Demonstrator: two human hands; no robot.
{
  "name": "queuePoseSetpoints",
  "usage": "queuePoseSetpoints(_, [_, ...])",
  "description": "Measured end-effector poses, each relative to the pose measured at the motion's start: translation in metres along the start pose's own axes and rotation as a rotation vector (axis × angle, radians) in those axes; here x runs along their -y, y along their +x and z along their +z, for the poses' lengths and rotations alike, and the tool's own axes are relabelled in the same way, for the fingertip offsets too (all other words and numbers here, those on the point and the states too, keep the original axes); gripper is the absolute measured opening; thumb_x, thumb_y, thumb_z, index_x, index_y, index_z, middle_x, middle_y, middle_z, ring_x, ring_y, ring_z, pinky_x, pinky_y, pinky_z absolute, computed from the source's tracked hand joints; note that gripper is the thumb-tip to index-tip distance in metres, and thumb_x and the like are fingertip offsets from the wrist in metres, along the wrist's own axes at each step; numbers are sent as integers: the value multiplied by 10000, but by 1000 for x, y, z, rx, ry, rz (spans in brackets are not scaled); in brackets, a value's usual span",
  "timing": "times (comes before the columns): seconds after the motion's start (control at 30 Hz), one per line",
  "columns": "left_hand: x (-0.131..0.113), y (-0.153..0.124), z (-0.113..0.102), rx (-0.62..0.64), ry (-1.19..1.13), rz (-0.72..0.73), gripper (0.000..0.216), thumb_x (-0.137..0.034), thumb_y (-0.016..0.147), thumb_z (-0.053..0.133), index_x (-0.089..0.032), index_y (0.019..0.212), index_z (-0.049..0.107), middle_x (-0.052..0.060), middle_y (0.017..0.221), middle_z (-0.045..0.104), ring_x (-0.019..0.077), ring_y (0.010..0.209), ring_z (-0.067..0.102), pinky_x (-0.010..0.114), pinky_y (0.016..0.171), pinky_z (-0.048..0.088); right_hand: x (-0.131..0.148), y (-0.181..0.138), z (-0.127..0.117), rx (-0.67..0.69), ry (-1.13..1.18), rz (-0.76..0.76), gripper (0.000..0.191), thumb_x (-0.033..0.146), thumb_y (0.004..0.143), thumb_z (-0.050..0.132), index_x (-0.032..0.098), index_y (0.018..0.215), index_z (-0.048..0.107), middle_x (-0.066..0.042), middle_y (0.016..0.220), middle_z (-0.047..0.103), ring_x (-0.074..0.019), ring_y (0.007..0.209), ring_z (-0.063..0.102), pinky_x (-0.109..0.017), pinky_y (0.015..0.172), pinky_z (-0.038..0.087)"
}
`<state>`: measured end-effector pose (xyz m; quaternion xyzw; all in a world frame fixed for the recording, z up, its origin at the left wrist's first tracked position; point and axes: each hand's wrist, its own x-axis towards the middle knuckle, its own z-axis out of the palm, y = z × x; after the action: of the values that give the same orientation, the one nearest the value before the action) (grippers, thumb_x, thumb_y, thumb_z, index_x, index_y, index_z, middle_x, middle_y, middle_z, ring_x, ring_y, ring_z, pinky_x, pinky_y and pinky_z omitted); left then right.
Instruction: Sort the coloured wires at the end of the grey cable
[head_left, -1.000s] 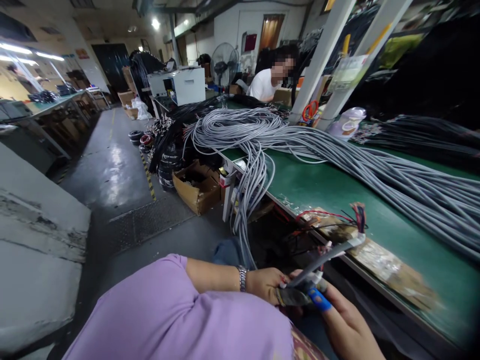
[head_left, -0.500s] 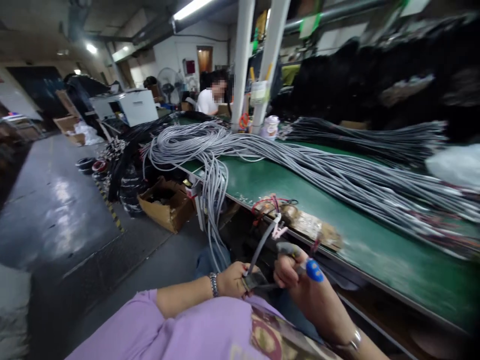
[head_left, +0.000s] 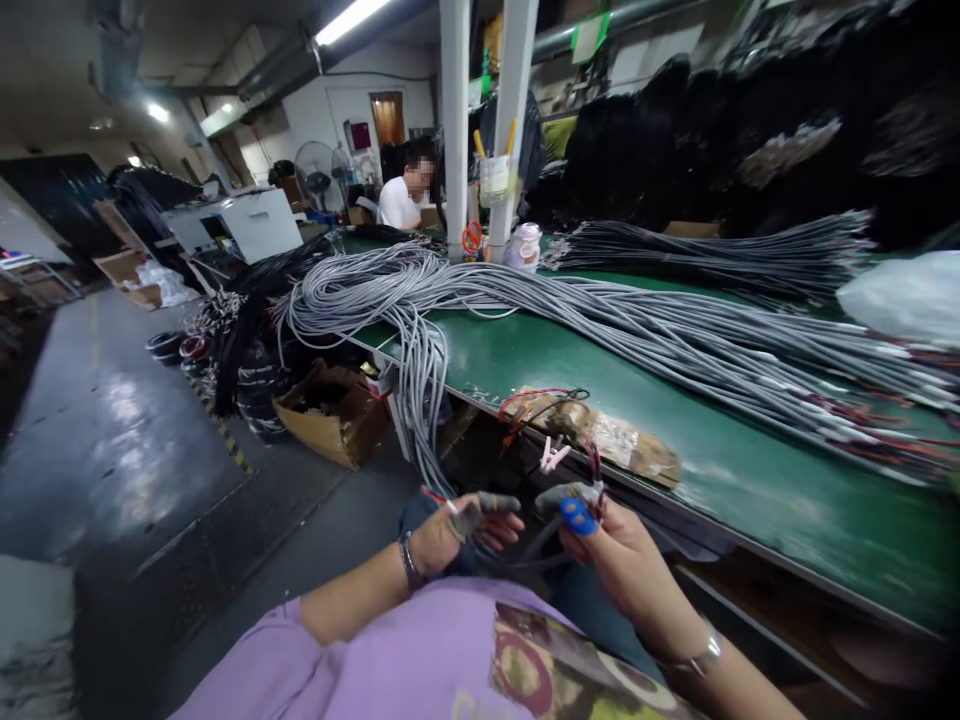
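My left hand (head_left: pixel 472 525), with grey covers on thumb and forefinger, curls loosely around a grey cable. Red and white wire ends (head_left: pixel 439 498) stick out beside its thumb. My right hand (head_left: pixel 600 530) has a blue cover on the thumb and a grey one on the forefinger. It pinches a cable end whose dark red and black wires (head_left: pixel 595 460) point upward. A grey cable length (head_left: pixel 536 545) sags between both hands, partly hidden by the fingers. Just beyond them, a pink clip (head_left: pixel 554 455) sits at the table edge by a taped board (head_left: pixel 619 446).
Long grey cables (head_left: pixel 600 315) lie across the green table (head_left: pixel 495 350), and some hang over its near edge. Black cables (head_left: pixel 705 255) lie farther back. A cardboard box (head_left: pixel 330 420) stands on the floor at left. A person in white (head_left: pixel 399 203) sits beyond the posts.
The grey cable that stood up between the clip and my left hand has left the clip. My right hand now pinches a wired cable end, and my left hand has turned and risen slightly.
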<state>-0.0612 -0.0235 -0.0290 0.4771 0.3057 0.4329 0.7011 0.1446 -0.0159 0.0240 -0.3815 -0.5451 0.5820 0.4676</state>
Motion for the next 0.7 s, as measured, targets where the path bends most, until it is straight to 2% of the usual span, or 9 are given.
queuePoseSetpoints(0.07, [-10,3,-2,-152,-66,24,677,-697,764,521,-146,1143,625,168,1075,650,185,786,656,200,522,392,-5,-1,-2,43,-128,-25,346,536,754,661,196,688,648,24,521,452,-105,477,334,-238,441,281])
queuePoseSetpoints(0.13, [-22,7,3,-173,-30,31,614,-656,778,547,-149,1109,650,154,1051,659,123,653,623,175,436,281,-11,0,1,85,-206,-41,321,515,769,645,200,713,675,15,546,492,-113,493,356,-240,456,302])
queuePoseSetpoints(0.2, [-32,12,14,-99,24,51,560,-610,797,569,-165,1124,660,138,1071,659,128,730,619,178,476,315,-16,3,8,114,-242,-52,295,490,773,642,202,724,687,18,548,505,-116,499,367,-240,469,322])
queuePoseSetpoints(0.27, [-37,18,28,-26,69,66,544,-578,765,634,-175,1128,671,117,1040,665,156,836,609,207,615,408,-20,5,14,112,-266,-69,269,466,744,676,202,694,684,17,547,516,-124,509,390,-242,482,344])
queuePoseSetpoints(0.33, [-36,24,40,28,5,24,577,-607,731,651,-172,1109,682,98,957,669,154,799,595,235,675,435,-21,6,17,98,-271,-79,256,452,718,705,204,662,673,10,557,536,-133,519,422,-242,487,363])
queuePoseSetpoints(0.4, [-31,27,45,35,-69,-42,621,-631,703,661,-170,1120,672,65,827,647,120,666,553,226,603,422,-21,6,17,126,-243,-59,265,459,743,683,207,663,670,-3,584,567,-139,517,461,-244,487,382])
queuePoseSetpoints(0.53, [-20,29,38,-5,-41,-158,694,-683,708,611,-161,1165,632,-46,549,442,60,438,335,189,428,302,-19,3,15,260,-153,-9,337,517,831,567,210,770,693,-30,657,632,-161,564,539,-261,540,430])
queuePoseSetpoints(0.6, [-17,28,34,-61,5,-151,728,-716,711,572,-138,1149,630,-70,507,364,55,418,274,182,395,243,-21,2,12,251,-171,-32,352,530,842,549,212,821,700,-32,674,640,-161,581,529,-263,552,430])
queuePoseSetpoints(0.7, [-15,28,29,-196,42,-74,742,-716,685,599,-110,1111,631,-41,555,456,46,433,313,183,390,198,-29,3,5,150,-248,-73,364,526,869,511,214,856,698,-37,697,636,-158,580,505,-265,551,424])
